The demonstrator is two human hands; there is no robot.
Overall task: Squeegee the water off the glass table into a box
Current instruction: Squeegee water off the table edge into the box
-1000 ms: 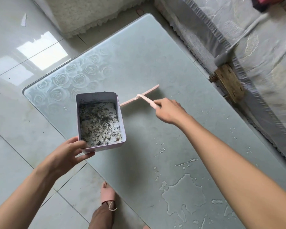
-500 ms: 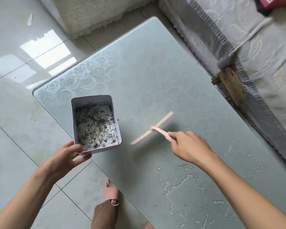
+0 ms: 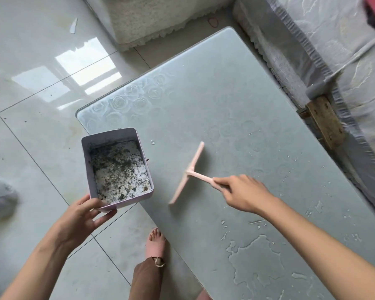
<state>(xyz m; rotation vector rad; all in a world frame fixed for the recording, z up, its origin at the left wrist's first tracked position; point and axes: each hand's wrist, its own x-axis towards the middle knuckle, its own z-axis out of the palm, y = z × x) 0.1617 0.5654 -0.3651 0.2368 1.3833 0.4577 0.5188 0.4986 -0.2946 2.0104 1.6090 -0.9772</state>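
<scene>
My left hand [image 3: 86, 217] grips the near end of a pale lilac box [image 3: 91, 165] with dark speckled residue inside, held at the left edge of the frosted glass table [image 3: 214, 100]. My right hand [image 3: 245, 193] holds the handle of a pink squeegee [image 3: 188, 172], whose blade lies on the glass just right of the box. A puddle of water [image 3: 256, 260] spreads on the near part of the table, behind the blade, with small drops around it.
A covered sofa [image 3: 344, 50] runs along the table's right side, with a wooden block [image 3: 325, 122] at its edge. A fluffy rug or cushion [image 3: 152, 16] lies beyond the table. My sandalled foot [image 3: 155, 245] stands on the tiled floor by the table's left edge.
The squeegee has come toward me and toward the left edge, its blade turning more lengthwise. The box has stayed at the table edge in my left hand.
</scene>
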